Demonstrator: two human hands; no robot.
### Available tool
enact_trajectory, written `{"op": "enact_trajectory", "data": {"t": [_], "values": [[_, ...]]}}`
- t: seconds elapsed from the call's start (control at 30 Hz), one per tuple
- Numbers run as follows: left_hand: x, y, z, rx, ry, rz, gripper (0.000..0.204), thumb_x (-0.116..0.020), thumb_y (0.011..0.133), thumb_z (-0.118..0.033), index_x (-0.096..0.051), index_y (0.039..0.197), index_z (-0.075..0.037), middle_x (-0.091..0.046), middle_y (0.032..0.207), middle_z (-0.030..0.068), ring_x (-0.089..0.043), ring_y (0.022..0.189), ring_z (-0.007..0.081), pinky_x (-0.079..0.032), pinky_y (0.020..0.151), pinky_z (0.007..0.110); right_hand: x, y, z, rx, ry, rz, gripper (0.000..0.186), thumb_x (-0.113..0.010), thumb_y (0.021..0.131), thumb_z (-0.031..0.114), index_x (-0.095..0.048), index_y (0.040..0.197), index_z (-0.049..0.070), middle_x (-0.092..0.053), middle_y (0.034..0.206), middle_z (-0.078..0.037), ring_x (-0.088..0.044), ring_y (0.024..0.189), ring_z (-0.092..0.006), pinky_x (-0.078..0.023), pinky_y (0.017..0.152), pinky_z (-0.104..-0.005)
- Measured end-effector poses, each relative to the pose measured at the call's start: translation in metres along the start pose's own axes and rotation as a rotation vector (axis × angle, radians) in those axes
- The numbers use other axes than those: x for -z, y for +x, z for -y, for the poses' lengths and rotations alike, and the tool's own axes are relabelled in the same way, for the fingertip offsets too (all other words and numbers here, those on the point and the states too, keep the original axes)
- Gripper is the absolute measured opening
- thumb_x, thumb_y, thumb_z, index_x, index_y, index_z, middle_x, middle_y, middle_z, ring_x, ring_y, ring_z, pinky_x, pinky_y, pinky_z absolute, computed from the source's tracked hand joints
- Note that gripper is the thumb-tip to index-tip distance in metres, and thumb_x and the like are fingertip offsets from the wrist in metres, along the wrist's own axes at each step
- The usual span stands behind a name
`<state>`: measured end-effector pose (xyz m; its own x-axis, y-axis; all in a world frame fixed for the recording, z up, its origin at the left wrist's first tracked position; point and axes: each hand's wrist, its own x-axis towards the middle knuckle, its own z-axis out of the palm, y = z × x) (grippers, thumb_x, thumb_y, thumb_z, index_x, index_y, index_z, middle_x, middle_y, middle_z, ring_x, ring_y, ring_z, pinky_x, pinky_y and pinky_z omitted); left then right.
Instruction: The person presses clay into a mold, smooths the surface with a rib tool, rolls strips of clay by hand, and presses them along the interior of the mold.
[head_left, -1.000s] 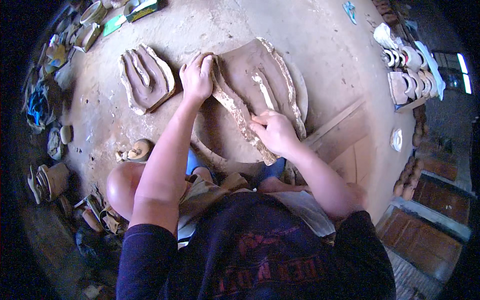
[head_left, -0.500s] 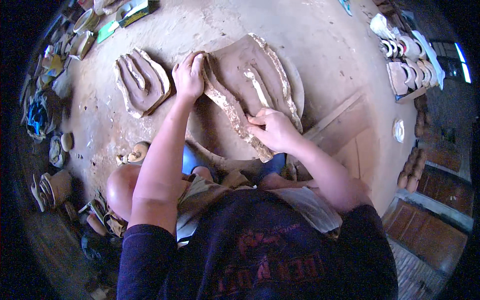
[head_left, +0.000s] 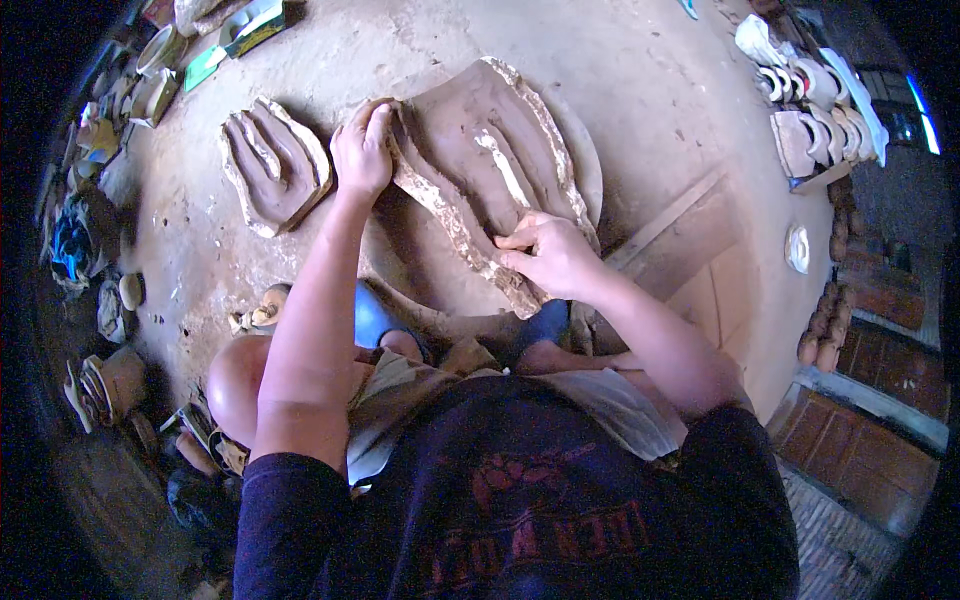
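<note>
A large brownish, curved clay slab (head_left: 460, 110) with ragged white-crusted raised edges lies on a round base (head_left: 400, 290). My left hand (head_left: 362, 150) is closed over the top of its long left edge (head_left: 445, 205). Lower down, my right hand (head_left: 550, 255) pinches that same edge with curled fingers, near a short whitish inner ridge (head_left: 505, 170). A smaller piece of similar make (head_left: 275, 200), with grooves and a crusted rim, lies to the left of my left hand. The undersides of both hands' grips are hidden.
My feet in blue footwear (head_left: 375, 320) are just below the base. Stacked curved pale pieces (head_left: 830, 140) stand at the right. Bags (head_left: 75, 245), bowls (head_left: 160, 50) and pots (head_left: 115, 385) crowd the left side. A flat board (head_left: 680, 210) lies right of the slab.
The large slab and my left hand have shifted left and slightly away from me. My right hand keeps its grip on the edge. The whole view has shifted slightly.
</note>
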<state>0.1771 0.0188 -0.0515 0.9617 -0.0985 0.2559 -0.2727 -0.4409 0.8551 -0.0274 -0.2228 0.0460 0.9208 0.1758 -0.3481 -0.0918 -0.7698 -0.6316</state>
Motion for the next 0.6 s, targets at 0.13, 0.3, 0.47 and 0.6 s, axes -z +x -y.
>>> {"op": "enact_trajectory", "data": {"t": [0.13, 0.3, 0.47, 0.6], "values": [[-0.003, 0.001, -0.006, 0.021, 0.003, 0.001, 0.041, -0.046, 0.103, -0.035, -0.073, 0.117, -0.007, -0.072, 0.115, 0.0182, -0.066, 0.112, 0.0376, -0.046, 0.1, 0.045, -0.004, -0.014, 0.003, 0.021, -0.056, -0.066, 0.03, -0.073, 0.092, 0.029, -0.078, 0.113, 0.007, -0.07, 0.098, -0.015, -0.069, 0.09, -0.0316, -0.054, 0.082, -0.0398], [0.0, -0.002, 0.0, -0.004, -0.023, -0.01, 0.04, -0.048, 0.102, -0.033, -0.073, 0.117, -0.006, -0.073, 0.109, 0.0204, -0.068, 0.106, 0.0393, -0.049, 0.096, 0.045, -0.004, -0.015, 0.002, -0.028, 0.009, -0.076, 0.028, -0.075, 0.091, 0.024, -0.078, 0.113, 0.007, -0.07, 0.097, -0.014, -0.069, 0.091, -0.0311, -0.054, 0.081, -0.0384], [-0.004, -0.003, -0.012, -0.012, -0.039, -0.009, 0.038, -0.048, 0.102, -0.032, -0.072, 0.112, -0.004, -0.072, 0.099, 0.0229, -0.069, 0.096, 0.0415, -0.051, 0.09, 0.046, -0.013, -0.034, -0.008, -0.006, -0.022, -0.171, 0.03, -0.075, 0.091, 0.025, -0.078, 0.115, 0.007, -0.07, 0.097, -0.017, -0.07, 0.091, -0.0304, -0.053, 0.082, -0.038], [0.001, -0.003, 0.003, 0.031, -0.092, -0.013, 0.038, -0.049, 0.102, -0.032, -0.072, 0.114, -0.003, -0.073, 0.103, 0.0224, -0.069, 0.099, 0.0396, -0.051, 0.092, 0.045, -0.016, -0.034, -0.001, -0.032, -0.017, -0.179, 0.031, -0.072, 0.092, 0.029, -0.078, 0.115, 0.009, -0.07, 0.097, -0.021, -0.069, 0.092, -0.0368, -0.055, 0.085, -0.0431]]}}
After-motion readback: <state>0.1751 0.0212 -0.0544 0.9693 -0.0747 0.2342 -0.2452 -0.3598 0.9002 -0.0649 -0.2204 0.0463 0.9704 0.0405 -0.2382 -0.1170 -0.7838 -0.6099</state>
